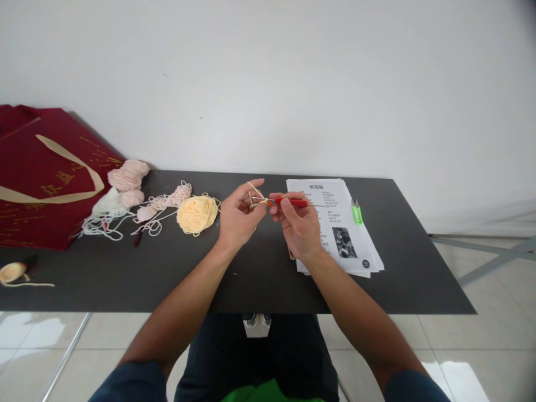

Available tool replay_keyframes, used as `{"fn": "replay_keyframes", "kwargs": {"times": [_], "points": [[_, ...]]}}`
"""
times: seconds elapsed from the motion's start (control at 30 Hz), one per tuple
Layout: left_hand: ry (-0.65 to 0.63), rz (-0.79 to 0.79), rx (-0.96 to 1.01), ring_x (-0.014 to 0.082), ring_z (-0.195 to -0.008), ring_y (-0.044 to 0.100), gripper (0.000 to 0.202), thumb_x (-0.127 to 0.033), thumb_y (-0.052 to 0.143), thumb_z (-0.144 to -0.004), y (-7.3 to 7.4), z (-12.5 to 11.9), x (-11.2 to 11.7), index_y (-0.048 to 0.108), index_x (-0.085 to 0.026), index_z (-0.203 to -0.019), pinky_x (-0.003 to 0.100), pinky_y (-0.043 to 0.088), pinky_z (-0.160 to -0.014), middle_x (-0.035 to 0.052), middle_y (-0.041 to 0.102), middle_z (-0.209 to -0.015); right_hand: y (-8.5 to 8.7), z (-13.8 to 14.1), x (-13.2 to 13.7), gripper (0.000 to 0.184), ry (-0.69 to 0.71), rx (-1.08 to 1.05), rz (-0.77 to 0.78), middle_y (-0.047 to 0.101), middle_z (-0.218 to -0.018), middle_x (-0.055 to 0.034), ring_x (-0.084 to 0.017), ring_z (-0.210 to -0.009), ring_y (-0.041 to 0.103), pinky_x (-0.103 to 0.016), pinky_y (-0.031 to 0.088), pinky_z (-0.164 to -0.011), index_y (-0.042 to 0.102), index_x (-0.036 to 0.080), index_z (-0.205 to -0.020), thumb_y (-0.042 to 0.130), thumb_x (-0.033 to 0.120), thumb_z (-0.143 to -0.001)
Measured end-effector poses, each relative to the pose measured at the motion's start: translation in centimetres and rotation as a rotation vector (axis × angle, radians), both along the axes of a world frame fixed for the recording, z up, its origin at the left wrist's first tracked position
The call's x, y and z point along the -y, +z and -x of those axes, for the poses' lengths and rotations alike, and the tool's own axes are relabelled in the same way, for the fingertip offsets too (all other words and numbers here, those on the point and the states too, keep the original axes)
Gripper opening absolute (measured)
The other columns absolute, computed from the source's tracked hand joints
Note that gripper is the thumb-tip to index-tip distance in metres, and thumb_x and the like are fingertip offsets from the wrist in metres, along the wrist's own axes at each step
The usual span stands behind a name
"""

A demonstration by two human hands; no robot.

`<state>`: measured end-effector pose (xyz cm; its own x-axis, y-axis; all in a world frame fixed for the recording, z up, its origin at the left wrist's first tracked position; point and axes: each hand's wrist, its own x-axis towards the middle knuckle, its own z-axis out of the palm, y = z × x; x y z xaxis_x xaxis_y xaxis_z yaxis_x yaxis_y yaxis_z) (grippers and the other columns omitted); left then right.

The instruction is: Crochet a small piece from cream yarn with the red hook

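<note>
My left hand is raised over the dark table, fingers curled, with a pale yellow yarn strand looped around them and pinched. My right hand grips a crochet hook with a red handle, its metal tip pointing left into the loop at my left fingers. The two hands almost touch. A ball of pale yellow yarn lies just left of my left hand.
Printed sheets lie under and right of my right hand, with green thread snips on them. Pink and white yarn sits at the back left beside a dark red bag. A small yarn bit lies at the far left.
</note>
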<state>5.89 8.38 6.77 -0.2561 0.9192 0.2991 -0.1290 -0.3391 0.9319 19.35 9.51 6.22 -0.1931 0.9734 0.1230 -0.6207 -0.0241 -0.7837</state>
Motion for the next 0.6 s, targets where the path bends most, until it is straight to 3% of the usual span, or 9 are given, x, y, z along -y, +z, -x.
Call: {"fn": "replay_keyframes", "kwargs": {"times": [0.33,0.6], "points": [[0.041,-0.022,-0.04,0.008,-0.065,0.06,0.044,-0.012,0.074,-0.075,0.47,-0.05,0.39,0.073,-0.022,-0.117,0.021,0.048,-0.061,-0.0036,0.067,-0.078,0.7,-0.31,-0.09,0.022,-0.033,0.004,-0.021,0.08,-0.093,0.0013,-0.01,-0.07,0.067,-0.025,0.052,-0.063,0.069,0.025,-0.091,0.088,0.027,-0.08],[0.057,-0.01,-0.04,0.0094,-0.068,0.062,0.041,-0.015,0.076,-0.076,0.49,-0.03,0.58,0.074,-0.022,-0.116,0.022,0.049,-0.061,-0.0021,0.068,-0.079,0.89,-1.01,-0.55,0.028,-0.08,0.057,-0.021,0.075,-0.088,0.0032,-0.009,-0.063,0.06,-0.026,0.048,-0.059,0.062,0.026,-0.086,0.088,0.035,-0.079]]}}
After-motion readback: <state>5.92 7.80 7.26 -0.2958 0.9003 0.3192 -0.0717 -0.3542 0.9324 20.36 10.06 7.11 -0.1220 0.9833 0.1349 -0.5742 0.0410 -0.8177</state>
